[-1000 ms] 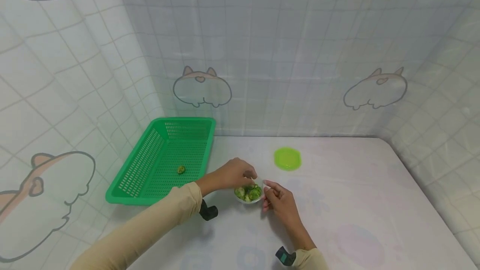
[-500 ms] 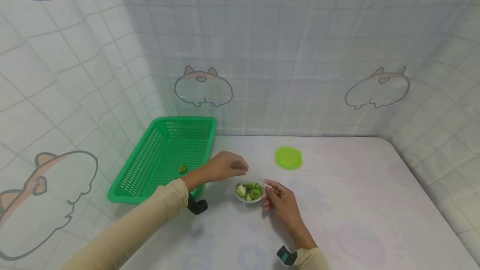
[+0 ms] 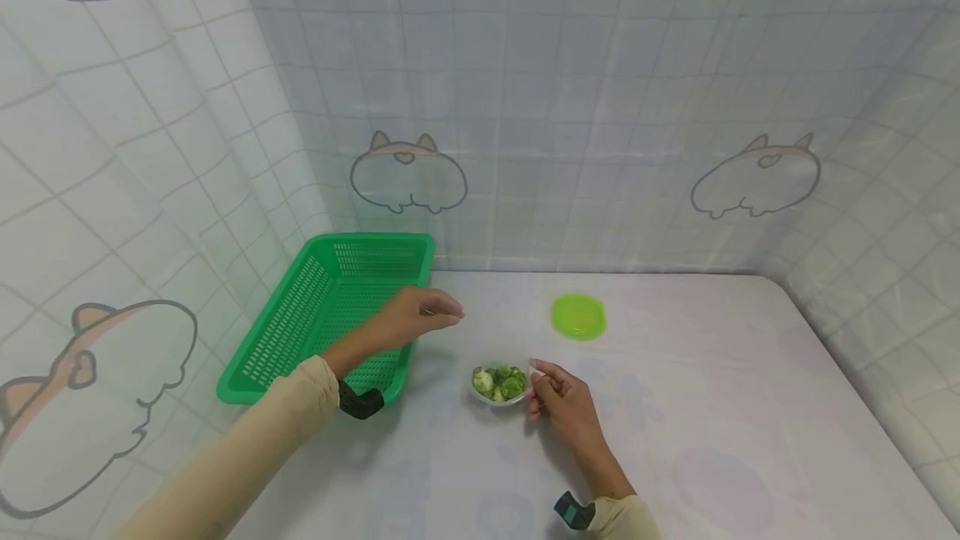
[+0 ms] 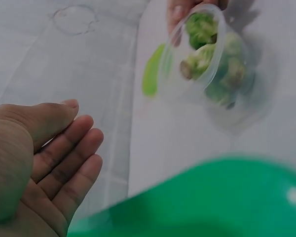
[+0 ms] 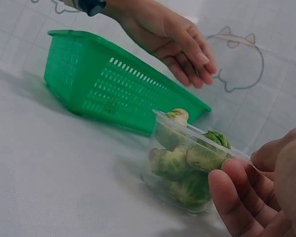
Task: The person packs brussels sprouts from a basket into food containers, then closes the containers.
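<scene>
A clear plastic tub stands on the table with several Brussels sprouts in it, some rising to its rim in the right wrist view. My right hand pinches the right side of that rim between thumb and fingers. Over the right edge of the green basket is my left hand, its fingers loosely bent and nothing in them; the left wrist view shows the same bare left hand. The left forearm covers part of the basket floor.
A lime-green lid lies flat on the table behind the tub. The white-covered table stretches to the right. Curtains with a grid and animal print enclose the back and sides.
My left hand has drawn away from the tub, up and left to the basket's edge. The sprout seen earlier in the basket is now hidden behind the arm. The right hand keeps its hold.
</scene>
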{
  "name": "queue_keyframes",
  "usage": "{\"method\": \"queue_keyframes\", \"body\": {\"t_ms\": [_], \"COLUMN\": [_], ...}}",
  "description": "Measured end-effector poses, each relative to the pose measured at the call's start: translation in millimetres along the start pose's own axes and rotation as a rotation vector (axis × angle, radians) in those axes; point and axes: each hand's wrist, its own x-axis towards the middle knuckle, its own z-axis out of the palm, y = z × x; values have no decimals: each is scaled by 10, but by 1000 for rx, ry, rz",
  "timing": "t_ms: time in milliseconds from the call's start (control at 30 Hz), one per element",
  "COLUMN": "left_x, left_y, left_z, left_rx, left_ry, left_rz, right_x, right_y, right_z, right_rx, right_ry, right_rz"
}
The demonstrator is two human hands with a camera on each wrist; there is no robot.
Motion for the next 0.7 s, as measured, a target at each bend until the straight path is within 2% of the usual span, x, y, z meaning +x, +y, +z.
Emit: {"method": "queue_keyframes", "body": {"t_ms": [133,233,400,567,700], "left_x": [-87,-152,-250,-354,-413], "left_y": [-49,-113,-264,-371,-440], "left_z": [-157,-260,-386,-493,-565], "left_rx": [8,9,4,-13,13], "left_ry": [48,76,99,115,122], "left_rz": [-41,-44,-13,-45,-59], "right_x": [-8,-12,-9,-8,4], "right_y": [-12,-20,-23,-23,-3], "right_z": [5,6,4,6,6], "right_rx": [-5,-3,0,6,-6], "right_ry": [0,0,2,-1,4], "right_rz": [0,1,6,14,8]}}
